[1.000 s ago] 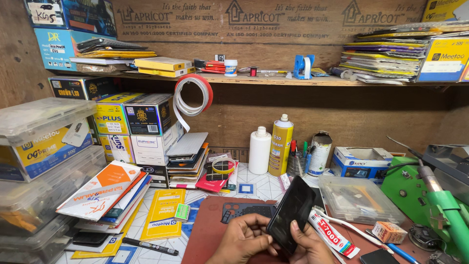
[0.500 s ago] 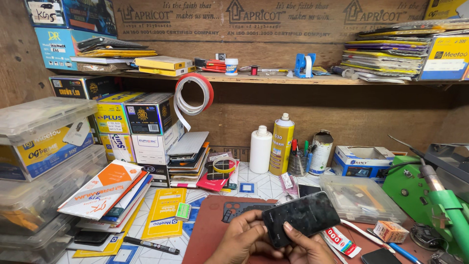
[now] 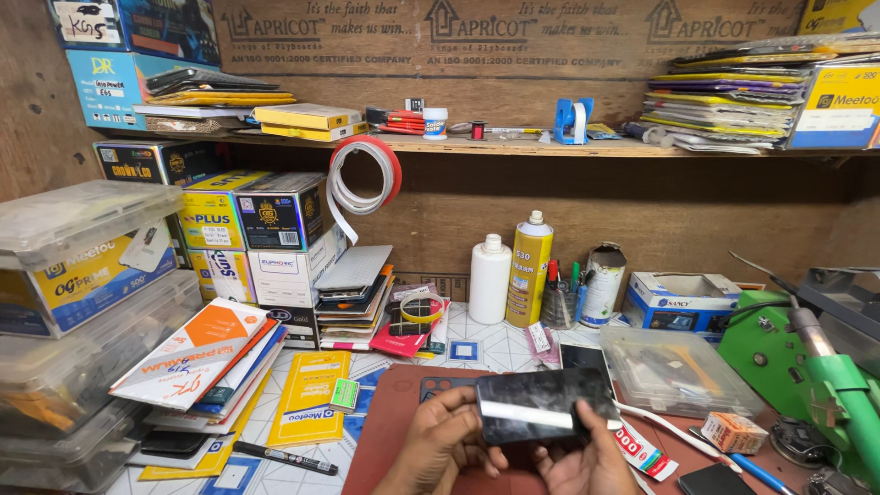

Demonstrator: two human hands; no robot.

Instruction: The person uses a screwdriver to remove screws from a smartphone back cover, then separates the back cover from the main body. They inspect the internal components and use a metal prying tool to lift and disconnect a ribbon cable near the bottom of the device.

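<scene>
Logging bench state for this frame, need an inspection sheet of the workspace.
Surface: red-brown mat on a patterned white bench top, crowded at the edges.
Job's things: dark phone held flat and lengthwise above the mat.
Clutter: white bottle, yellow spray can, clear plastic tray, stacked boxes, black marker, glue tube.
Grips: left hand holds the phone's left end; right hand holds its lower right edge.
Cables: nothing seen.
Surroundings: plywood back wall, wooden shelf with a blue tape dispenser; green tool at right.
</scene>
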